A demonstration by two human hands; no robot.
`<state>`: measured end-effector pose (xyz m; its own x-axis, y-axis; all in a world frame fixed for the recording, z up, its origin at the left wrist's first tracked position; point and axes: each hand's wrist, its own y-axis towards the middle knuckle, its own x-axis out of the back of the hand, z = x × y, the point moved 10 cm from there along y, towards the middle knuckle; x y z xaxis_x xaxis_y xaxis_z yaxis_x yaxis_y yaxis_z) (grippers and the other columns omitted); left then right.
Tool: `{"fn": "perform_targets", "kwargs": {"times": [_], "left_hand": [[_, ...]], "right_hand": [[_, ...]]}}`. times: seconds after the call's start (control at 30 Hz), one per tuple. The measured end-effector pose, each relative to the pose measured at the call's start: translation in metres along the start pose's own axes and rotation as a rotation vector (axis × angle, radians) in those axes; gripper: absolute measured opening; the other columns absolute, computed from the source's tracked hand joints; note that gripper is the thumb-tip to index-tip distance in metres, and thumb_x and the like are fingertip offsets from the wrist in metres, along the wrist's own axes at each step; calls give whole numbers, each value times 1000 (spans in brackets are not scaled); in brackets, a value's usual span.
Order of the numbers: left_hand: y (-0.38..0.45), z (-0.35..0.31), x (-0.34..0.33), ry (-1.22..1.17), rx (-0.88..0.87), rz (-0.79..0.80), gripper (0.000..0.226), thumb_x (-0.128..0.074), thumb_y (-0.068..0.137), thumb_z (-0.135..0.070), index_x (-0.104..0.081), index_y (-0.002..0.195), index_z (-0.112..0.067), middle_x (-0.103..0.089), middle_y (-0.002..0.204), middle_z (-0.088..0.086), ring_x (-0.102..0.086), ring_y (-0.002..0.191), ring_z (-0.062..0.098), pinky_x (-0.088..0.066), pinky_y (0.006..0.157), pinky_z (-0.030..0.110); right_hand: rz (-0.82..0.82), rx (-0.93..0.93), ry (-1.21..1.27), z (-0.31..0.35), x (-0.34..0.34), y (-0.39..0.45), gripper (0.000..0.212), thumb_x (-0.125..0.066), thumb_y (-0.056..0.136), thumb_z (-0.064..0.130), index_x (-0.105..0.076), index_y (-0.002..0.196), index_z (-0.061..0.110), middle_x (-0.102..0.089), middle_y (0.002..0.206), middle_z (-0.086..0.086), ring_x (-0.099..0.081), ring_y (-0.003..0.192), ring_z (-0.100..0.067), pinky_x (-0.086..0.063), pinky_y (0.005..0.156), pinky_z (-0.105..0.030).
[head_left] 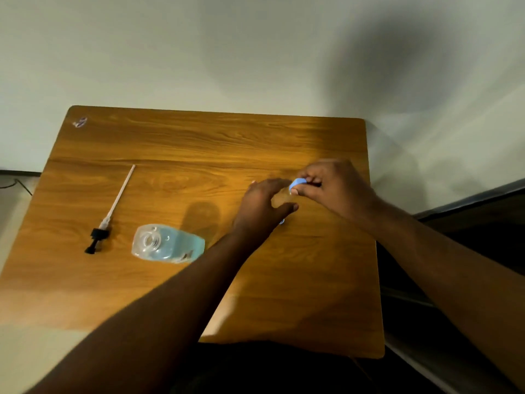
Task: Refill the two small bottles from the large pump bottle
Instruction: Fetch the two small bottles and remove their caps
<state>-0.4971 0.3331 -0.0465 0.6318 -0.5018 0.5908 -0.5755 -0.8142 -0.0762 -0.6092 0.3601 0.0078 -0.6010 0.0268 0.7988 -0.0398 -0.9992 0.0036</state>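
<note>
The large clear bottle (167, 243) of pale blue liquid stands on the wooden table (181, 143) with its neck open. Its black pump head with a long white tube (109, 216) lies flat to the left. At the right, my left hand (262, 210) curls round a small clear bottle (279, 197) that is mostly hidden. Just above it, my right hand (331, 186) pinches a small blue cap (297, 184) at the bottle's top. A bit of blue (281, 221) shows under my left hand; what it belongs to I cannot tell.
A small sticker (80, 122) marks the table's far left corner. A pale wall rises behind the table. A dark ledge (468, 203) runs along the right side.
</note>
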Motion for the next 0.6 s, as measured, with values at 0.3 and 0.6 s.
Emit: {"fn": "perform_targets", "kwargs": {"times": [0.3,0.6], "left_hand": [[-81,13,32,-115,-10,-26,35,-82,75,-15,-74,109,-17,-74,101,-6,-64,94,2,-48,80,14],[-115,37,46,-169,46,-23,32,-80,75,-22,-74,106,-25,-75,94,-6,-69,90,15,-55,79,42]], "right_hand": [[286,425,-86,93,-45,-49,30,-70,79,5,-68,109,7,-63,106,-10,-61,94,-20,-54,74,-32],[287,152,-366,112,-62,-52,34,-61,88,42,-64,113,19,-61,108,0,-57,94,-15,-48,72,-30]]}}
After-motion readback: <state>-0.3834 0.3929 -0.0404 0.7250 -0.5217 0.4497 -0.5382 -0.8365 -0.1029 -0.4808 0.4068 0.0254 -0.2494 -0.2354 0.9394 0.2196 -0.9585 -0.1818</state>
